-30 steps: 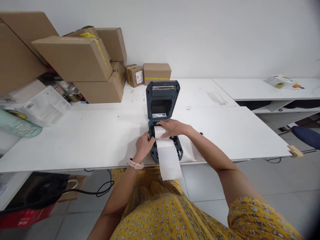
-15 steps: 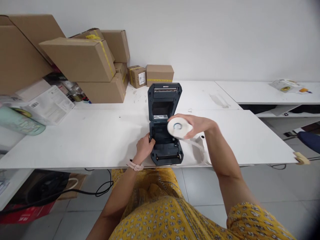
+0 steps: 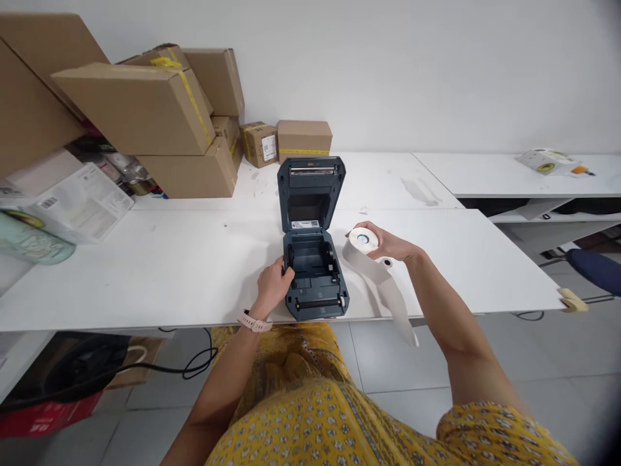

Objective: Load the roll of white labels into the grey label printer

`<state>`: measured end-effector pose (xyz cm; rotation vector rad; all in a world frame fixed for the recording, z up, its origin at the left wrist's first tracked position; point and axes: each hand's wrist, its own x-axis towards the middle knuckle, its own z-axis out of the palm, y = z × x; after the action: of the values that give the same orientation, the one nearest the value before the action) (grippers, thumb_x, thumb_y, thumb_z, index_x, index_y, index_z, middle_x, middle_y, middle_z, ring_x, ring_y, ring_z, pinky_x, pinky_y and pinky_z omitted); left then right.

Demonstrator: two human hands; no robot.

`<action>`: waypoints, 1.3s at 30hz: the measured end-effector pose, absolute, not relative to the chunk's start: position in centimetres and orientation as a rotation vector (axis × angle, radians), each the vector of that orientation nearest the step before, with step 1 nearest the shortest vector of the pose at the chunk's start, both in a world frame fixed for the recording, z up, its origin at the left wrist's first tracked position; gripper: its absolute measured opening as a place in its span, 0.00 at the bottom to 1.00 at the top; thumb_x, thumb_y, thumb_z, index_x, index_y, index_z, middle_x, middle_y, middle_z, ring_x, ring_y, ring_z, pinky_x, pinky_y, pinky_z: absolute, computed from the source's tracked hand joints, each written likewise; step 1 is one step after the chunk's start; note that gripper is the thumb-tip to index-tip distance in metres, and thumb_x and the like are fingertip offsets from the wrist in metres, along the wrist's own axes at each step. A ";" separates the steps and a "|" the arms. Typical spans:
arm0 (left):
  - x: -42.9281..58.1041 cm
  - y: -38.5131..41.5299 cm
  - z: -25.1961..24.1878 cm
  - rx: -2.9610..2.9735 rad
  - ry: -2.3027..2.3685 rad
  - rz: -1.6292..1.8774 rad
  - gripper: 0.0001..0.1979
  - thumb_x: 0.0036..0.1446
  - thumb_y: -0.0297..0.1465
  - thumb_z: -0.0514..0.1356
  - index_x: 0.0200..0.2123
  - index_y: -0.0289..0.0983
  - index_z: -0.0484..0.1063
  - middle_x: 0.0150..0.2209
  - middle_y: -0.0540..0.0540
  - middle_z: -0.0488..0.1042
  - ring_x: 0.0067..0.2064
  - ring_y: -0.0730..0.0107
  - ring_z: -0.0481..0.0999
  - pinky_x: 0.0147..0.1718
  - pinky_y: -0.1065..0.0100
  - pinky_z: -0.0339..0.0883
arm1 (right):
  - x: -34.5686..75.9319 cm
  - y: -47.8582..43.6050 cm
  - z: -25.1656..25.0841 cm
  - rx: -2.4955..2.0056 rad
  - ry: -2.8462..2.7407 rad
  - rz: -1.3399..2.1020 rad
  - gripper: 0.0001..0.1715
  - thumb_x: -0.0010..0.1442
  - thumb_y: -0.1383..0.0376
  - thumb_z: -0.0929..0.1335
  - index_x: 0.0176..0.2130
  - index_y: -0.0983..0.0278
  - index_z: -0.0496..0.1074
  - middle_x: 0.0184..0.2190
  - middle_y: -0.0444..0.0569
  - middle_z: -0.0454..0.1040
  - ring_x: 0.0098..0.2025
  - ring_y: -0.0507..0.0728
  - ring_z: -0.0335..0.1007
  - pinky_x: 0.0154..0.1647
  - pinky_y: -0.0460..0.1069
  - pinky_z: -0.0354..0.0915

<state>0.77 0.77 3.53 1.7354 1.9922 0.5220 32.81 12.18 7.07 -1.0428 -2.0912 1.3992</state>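
A dark label printer stands on the white table with its lid raised and its roll bay exposed. My left hand is closed on the left side of the printer's base, thumb over the rim. To the right of the printer, my right hand grips a white label roll from its far and right sides. A loose strip of labels trails from the roll toward me and hangs past the table's front edge. Close below my right hand is a small white roll with a dark core, partly hidden.
Cardboard boxes are stacked at the back left, with two smaller boxes by the wall. A green bottle and a white package lie at the left. Cables hang below the table's front edge.
My right hand has moved the label roll right, from over the printer to beside it. The trailing strip now hangs over the front edge. My left hand stays on the printer.
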 end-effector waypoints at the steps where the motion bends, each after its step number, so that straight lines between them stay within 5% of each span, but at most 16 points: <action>1: 0.8 0.8 3.5 1.734 1.990 0.524 0.16 0.63 0.32 0.51 0.49 0.38 0.74 0.36 0.43 0.80 0.37 0.58 0.78 0.33 0.66 0.60 | 32.8 12.5 6.7 -1.038 -2.088 1.402 0.42 0.42 0.59 0.79 0.54 0.59 0.66 0.56 0.54 0.72 0.58 0.67 0.68 0.60 0.63 0.63; 22: 0.8 0.8 3.4 1.726 1.976 0.550 0.15 0.62 0.33 0.51 0.46 0.38 0.74 0.32 0.46 0.78 0.35 0.60 0.76 0.32 0.66 0.58 | 34.9 16.4 1.0 -1.160 -1.867 1.457 0.46 0.43 0.62 0.79 0.59 0.59 0.64 0.65 0.55 0.66 0.64 0.67 0.63 0.65 0.63 0.62; 27: 0.8 0.9 3.5 1.743 1.972 0.511 0.16 0.62 0.33 0.50 0.48 0.37 0.73 0.35 0.43 0.80 0.36 0.59 0.77 0.33 0.66 0.60 | 37.0 14.8 2.8 -1.206 -1.761 1.503 0.55 0.48 0.60 0.78 0.69 0.48 0.56 0.70 0.51 0.60 0.70 0.65 0.59 0.69 0.64 0.59; 33: 0.8 1.0 3.8 1.790 1.993 0.431 0.17 0.63 0.32 0.49 0.51 0.37 0.72 0.37 0.41 0.81 0.39 0.55 0.79 0.35 0.65 0.61 | 40.6 10.0 6.3 -1.282 -1.583 1.164 0.33 0.59 0.54 0.75 0.61 0.49 0.69 0.64 0.50 0.71 0.66 0.65 0.66 0.71 0.66 0.55; 39: 0.7 1.1 3.6 1.776 1.989 0.453 0.18 0.63 0.32 0.50 0.51 0.37 0.72 0.38 0.41 0.81 0.41 0.54 0.79 0.35 0.64 0.61 | 41.7 7.2 5.7 -1.555 -1.488 1.057 0.26 0.54 0.49 0.76 0.49 0.57 0.78 0.54 0.54 0.78 0.60 0.68 0.72 0.69 0.68 0.56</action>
<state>0.69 1.05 3.60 1.7760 1.9891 0.4525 41.74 7.23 5.72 -1.5550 -1.4877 1.0573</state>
